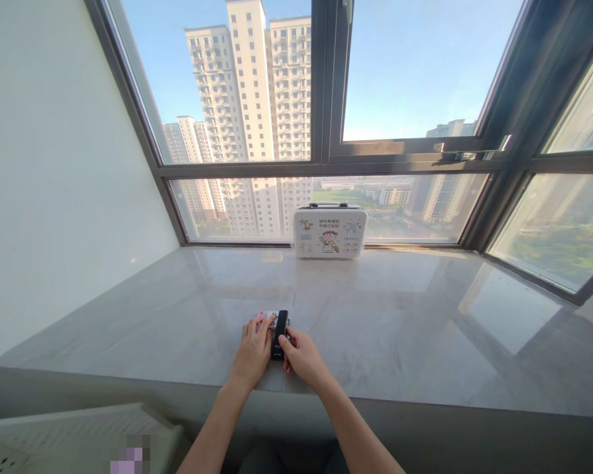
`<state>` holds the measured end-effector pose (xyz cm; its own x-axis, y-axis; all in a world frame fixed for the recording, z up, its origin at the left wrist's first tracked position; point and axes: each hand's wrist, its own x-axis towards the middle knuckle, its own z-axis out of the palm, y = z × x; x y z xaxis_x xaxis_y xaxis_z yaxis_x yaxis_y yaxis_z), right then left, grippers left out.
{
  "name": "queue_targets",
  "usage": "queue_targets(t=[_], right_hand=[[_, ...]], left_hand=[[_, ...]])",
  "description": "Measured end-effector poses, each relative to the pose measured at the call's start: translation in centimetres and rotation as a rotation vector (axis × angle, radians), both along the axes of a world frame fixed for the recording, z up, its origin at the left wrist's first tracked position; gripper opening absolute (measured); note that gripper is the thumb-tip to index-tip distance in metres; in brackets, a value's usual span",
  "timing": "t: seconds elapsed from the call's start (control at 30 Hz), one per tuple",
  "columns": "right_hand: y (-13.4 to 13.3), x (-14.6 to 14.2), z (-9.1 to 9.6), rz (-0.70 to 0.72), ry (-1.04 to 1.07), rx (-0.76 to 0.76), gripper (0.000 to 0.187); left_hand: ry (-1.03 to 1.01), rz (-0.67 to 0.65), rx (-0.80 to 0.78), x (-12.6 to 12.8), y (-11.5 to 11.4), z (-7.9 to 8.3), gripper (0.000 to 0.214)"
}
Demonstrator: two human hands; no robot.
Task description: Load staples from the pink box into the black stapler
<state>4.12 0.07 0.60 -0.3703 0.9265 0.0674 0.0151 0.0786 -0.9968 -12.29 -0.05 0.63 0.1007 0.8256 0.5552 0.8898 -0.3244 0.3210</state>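
Note:
A black stapler lies on the grey marble sill in front of me, pointing away. Under its far end rests a small pink and white paper or card. My left hand lies flat, its fingers stretched out and pressing on the paper beside the stapler's left side. My right hand curls its fingers round the stapler's right side and holds it.
A white tin case with cartoon prints and a handle stands upright against the window at the back of the sill. A white slatted object sits at the lower left below the sill. A white wall bounds the left.

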Motion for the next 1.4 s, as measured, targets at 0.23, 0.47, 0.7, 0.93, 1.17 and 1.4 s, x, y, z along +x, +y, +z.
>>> queue_targets(t=[0.23,0.47,0.7,0.93,1.17,1.4], right_hand=[[-0.7,-0.1,0.5,-0.037,-0.014,0.003,0.042],[-0.7,0.1,0.4,-0.045,-0.008,-0.028,0.046],[-0.8,0.1,0.4,-0.044,0.003,-0.004,0.047],[-0.9,0.2,0.5,-0.044,-0.006,-0.006,0.049],[-0.9,0.3,0.6,-0.047,-0.006,-0.01,0.049],[-0.9,0.2,0.5,-0.05,-0.017,-0.007,0.049]], left_hand=[[-0.016,-0.005,0.005,0.2,-0.2,0.2,0.039],[-0.024,-0.02,0.007,0.4,-0.5,0.5,0.039],[-0.049,-0.021,-0.013,0.3,-0.5,0.3,0.04],[-0.112,-0.06,-0.006,-0.2,-0.3,-0.3,0.042],[-0.17,-0.061,-0.003,-0.3,0.1,-0.6,0.04],[-0.192,-0.054,0.017,-0.4,0.4,-0.8,0.038]])
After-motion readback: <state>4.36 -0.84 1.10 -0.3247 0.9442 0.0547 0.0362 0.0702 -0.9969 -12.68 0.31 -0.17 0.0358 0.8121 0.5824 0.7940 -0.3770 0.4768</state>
